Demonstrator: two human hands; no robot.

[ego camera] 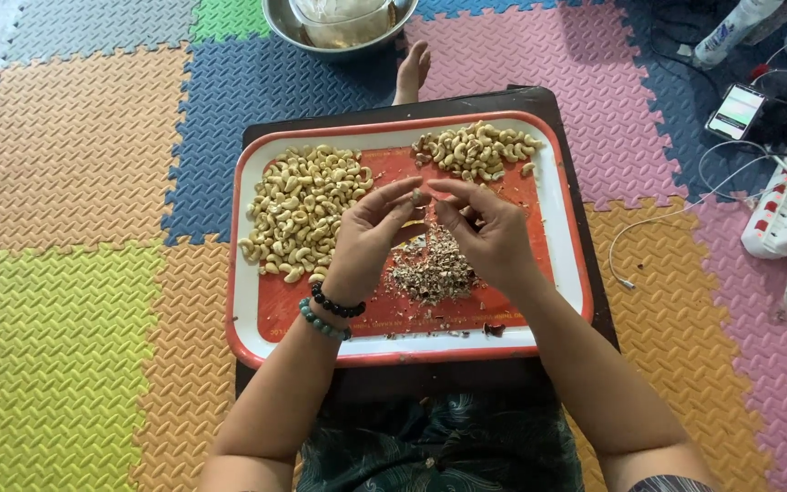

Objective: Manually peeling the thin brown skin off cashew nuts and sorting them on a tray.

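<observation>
My left hand [371,232] and my right hand [489,232] meet over a red and white tray [557,196]. The fingertips of both pinch one small cashew nut [417,195] between them. On the tray's left lies a big pile of pale cashews [302,205]. A smaller pile of cashews [475,150] sits at its far right. Under my hands is a heap of brown skin flakes [430,269]. Two bead bracelets [330,310] circle my left wrist.
The tray rests on a dark low board [585,273] over coloured foam floor mats. A metal bowl [339,27] stands beyond it, next to a bare foot [410,73]. At the right lie a phone [736,111], a power strip [785,214] and white cables.
</observation>
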